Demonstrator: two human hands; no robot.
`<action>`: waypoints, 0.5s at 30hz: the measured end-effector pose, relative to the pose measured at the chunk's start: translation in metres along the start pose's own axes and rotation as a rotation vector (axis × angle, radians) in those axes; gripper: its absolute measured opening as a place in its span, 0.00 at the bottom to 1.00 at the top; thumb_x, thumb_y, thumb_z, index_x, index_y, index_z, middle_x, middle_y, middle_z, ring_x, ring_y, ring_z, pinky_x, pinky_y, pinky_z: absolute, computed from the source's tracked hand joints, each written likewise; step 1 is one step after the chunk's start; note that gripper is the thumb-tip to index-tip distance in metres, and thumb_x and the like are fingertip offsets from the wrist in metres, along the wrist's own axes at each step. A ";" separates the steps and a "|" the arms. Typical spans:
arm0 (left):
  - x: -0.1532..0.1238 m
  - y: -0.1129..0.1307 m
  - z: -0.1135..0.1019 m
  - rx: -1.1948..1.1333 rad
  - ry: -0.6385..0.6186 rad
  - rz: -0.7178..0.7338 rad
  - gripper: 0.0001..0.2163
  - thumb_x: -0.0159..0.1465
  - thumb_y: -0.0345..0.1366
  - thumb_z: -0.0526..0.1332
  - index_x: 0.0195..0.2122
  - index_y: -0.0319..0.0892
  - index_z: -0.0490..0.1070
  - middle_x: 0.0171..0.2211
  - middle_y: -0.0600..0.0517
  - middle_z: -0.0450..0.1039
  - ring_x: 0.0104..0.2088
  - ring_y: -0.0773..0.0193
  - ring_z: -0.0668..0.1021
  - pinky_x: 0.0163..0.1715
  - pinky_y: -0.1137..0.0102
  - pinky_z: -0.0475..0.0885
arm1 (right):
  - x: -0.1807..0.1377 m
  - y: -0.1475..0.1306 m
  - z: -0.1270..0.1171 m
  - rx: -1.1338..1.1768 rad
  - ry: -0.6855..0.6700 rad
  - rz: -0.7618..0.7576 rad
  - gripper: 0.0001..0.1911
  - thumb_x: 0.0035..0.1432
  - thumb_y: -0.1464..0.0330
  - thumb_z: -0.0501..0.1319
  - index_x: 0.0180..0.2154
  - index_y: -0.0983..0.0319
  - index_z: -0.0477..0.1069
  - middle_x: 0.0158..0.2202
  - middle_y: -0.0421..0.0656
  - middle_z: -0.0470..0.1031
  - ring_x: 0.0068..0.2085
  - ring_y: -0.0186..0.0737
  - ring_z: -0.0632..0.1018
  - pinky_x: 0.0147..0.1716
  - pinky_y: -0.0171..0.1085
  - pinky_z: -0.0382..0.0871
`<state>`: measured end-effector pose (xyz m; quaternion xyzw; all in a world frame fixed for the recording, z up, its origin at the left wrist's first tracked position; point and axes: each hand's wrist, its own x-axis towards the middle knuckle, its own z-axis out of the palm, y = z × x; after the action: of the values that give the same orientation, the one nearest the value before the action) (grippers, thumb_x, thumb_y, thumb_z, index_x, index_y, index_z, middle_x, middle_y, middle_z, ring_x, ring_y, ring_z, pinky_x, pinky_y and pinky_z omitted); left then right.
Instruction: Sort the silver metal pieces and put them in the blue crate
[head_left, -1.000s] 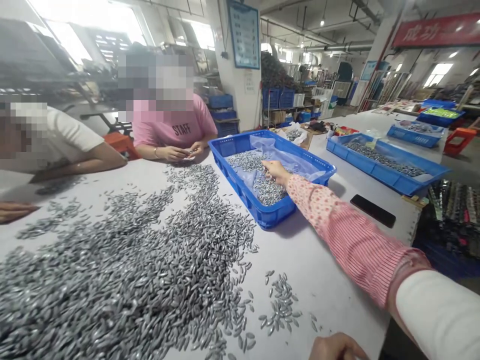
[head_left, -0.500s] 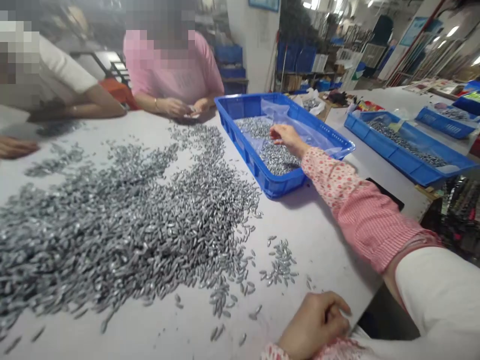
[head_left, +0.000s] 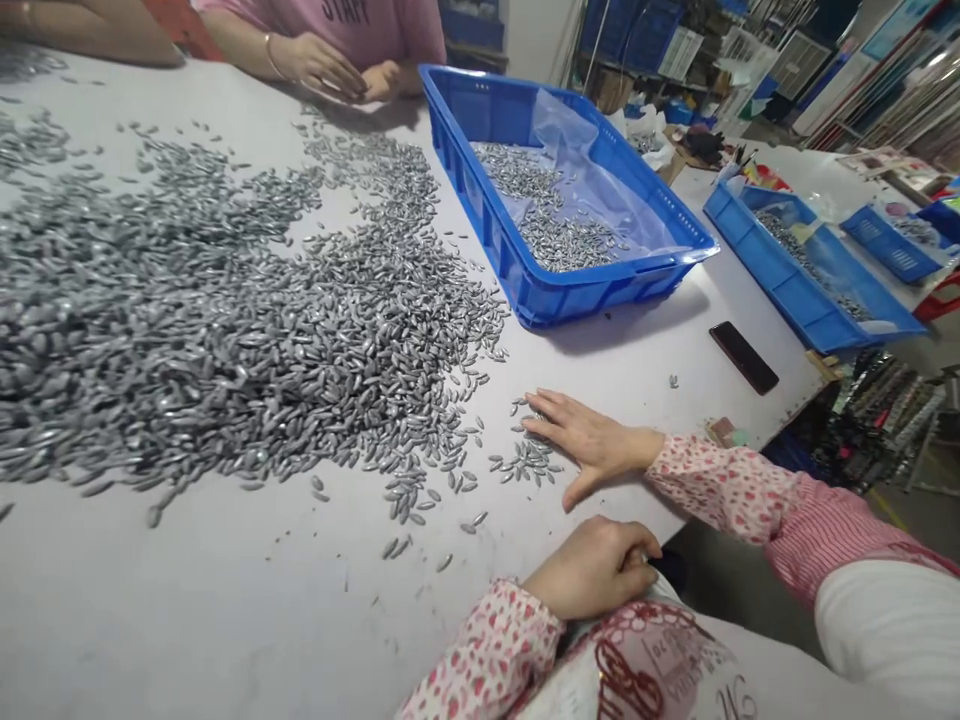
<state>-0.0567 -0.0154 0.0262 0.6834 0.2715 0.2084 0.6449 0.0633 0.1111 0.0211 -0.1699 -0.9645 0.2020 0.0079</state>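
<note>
Silver pieces [head_left: 527,461] now at right hand [head_left: 591,440]

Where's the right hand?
Head view, right of centre: the right hand is at a small cluster of grey pieces on the white table, between the nearest blue tray and the left hand.

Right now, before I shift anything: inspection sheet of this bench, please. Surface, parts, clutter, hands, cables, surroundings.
Surface: white tabletop, small dark specks near the front.
Job's things: grey glossy oval pieces in a wide heap; more inside a deep blue plastic crate lined with crumpled translucent film.
Clutter: flat black phone near the table's right edge.
Hands: right hand spread, fingers at a small cluster of pieces; left hand loosely curled, contents unclear.
Cables: nothing seen.
Surroundings: co-worker in pink shirt opposite; light-blue plastic crate holding more pieces.
</note>
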 end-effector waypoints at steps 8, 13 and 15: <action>0.002 -0.003 0.004 0.019 -0.025 0.039 0.12 0.57 0.26 0.64 0.43 0.40 0.77 0.25 0.57 0.72 0.25 0.69 0.72 0.29 0.77 0.63 | 0.056 -0.033 0.025 -0.021 0.125 -0.114 0.37 0.62 0.47 0.57 0.60 0.68 0.61 0.65 0.61 0.56 0.67 0.54 0.54 0.64 0.53 0.54; 0.003 -0.008 0.005 0.016 -0.029 0.063 0.12 0.58 0.28 0.65 0.44 0.39 0.77 0.25 0.56 0.72 0.26 0.68 0.72 0.29 0.76 0.64 | 0.070 -0.048 0.026 -0.048 0.165 -0.218 0.36 0.56 0.43 0.60 0.55 0.63 0.67 0.59 0.53 0.66 0.62 0.53 0.60 0.63 0.55 0.53; 0.003 -0.009 0.005 0.014 -0.025 0.063 0.12 0.58 0.29 0.66 0.44 0.38 0.77 0.27 0.55 0.72 0.26 0.67 0.72 0.29 0.76 0.64 | 0.074 -0.052 0.025 -0.091 0.126 -0.296 0.32 0.58 0.44 0.59 0.53 0.61 0.68 0.59 0.51 0.66 0.62 0.53 0.60 0.63 0.55 0.51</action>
<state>-0.0518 -0.0169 0.0168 0.6986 0.2434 0.2180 0.6366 -0.0254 0.0807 0.0145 -0.0386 -0.9848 0.1435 0.0902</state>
